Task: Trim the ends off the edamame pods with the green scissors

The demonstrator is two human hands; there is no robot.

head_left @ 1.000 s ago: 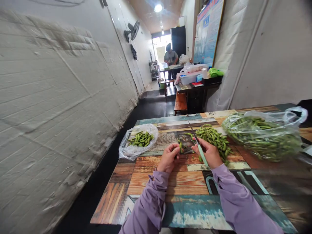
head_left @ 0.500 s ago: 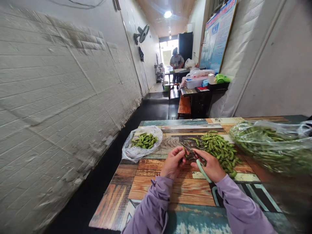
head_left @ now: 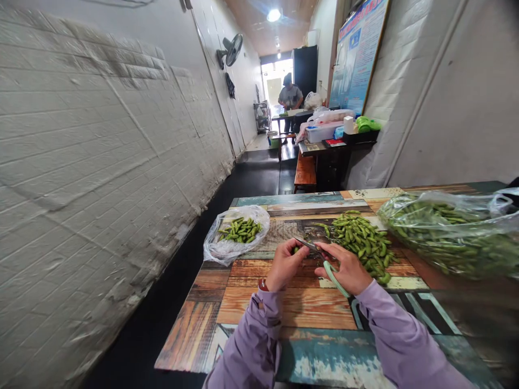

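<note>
My left hand pinches a green edamame pod over the table. My right hand is closed on scissors with pale green handles, and their blades reach to the pod at my left fingertips. A loose heap of edamame pods lies just right of my right hand. A small clear bag with several pods sits to the left of my left hand. Both arms wear purple sleeves.
A large clear plastic bag full of pods fills the right side of the painted wooden table. A white brick wall runs along the left. Down the corridor stand a bench, a cluttered dark table and a person.
The scissors have swung from pointing away to lying across toward the pod in my left hand. The view shifted slightly; my hands stay in the same spot.
</note>
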